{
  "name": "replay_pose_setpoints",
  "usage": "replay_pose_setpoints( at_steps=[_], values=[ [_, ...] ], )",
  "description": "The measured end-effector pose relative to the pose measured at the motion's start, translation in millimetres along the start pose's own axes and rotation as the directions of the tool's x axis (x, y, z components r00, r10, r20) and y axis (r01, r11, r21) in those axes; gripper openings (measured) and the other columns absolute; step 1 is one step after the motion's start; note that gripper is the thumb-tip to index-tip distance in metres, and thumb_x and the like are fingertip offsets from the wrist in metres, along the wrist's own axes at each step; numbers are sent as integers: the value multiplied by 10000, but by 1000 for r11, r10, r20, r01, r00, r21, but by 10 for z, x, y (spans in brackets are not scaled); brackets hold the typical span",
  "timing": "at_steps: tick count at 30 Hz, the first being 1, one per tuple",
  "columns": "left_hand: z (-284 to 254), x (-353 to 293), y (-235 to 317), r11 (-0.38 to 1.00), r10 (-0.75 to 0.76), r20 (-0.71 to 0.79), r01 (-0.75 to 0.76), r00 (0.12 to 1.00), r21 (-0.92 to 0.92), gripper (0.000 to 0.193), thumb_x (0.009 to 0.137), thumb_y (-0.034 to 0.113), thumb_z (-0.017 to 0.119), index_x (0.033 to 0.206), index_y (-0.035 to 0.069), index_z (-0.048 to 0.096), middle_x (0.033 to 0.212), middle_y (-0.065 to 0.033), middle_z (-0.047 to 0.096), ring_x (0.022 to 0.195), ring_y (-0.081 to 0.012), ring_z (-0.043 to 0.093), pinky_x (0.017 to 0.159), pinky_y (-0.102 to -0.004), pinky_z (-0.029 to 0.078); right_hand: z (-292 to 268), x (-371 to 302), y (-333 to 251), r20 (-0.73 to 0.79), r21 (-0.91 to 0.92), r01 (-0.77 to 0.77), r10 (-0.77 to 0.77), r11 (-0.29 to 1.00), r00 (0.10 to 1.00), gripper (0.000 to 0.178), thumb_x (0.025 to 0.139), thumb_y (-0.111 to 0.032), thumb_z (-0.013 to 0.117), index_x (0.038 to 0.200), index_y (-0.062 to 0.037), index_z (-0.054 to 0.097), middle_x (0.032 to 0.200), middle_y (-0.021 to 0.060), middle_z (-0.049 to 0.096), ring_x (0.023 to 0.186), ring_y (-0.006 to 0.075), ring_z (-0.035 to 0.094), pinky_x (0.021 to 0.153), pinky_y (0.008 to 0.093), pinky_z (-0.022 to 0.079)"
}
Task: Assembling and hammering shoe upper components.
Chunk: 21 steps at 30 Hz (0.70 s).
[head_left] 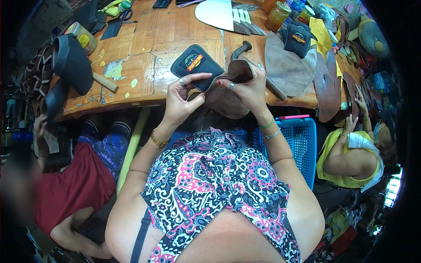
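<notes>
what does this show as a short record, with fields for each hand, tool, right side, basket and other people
left hand: curled at the near side of a black patch; exact grip unclear
right hand: holding a brown leather piece
tool: hammer on the wooden table, partly hidden by the right hand
right side: second black patch on a brown leather sheet
basket: blue basket, near the right forearm
other people: person in red, left; person in yellow, right
</notes>
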<state>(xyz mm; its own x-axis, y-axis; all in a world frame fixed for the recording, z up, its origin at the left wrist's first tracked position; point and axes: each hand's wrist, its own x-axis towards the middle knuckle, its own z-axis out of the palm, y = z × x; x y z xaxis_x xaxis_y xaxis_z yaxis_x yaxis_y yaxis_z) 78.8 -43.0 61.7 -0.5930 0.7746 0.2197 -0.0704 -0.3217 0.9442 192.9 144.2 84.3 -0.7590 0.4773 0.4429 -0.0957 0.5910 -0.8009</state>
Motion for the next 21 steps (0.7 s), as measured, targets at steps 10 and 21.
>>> replay_pose_setpoints(
  at_steps=[10, 21],
  values=[
    [59, 68, -179, 992, 95, -178, -77, 979, 105, 287, 862, -72, 768, 1142, -55, 710, 1108, -85, 730, 943, -88, 682, 839, -217, 558, 118, -43, 5, -30, 77, -50, 53, 996, 998, 399, 671, -95, 919, 986, 59, 727, 884, 126, 755, 812, 158, 715, 746, 304, 562],
    [29, 44, -121, 974, 208, -214, -183, 954, 133, 306, 860, -106, 749, 1157, -45, 705, 1121, -79, 723, 944, -82, 669, 837, -211, 555, 29, -104, -107, -45, 532, -91, 136, 842, 990, 460, 754, 23, 878, 1157, 25, 657, 1050, 53, 740, 938, 120, 708, 870, 276, 568]
  ],
)
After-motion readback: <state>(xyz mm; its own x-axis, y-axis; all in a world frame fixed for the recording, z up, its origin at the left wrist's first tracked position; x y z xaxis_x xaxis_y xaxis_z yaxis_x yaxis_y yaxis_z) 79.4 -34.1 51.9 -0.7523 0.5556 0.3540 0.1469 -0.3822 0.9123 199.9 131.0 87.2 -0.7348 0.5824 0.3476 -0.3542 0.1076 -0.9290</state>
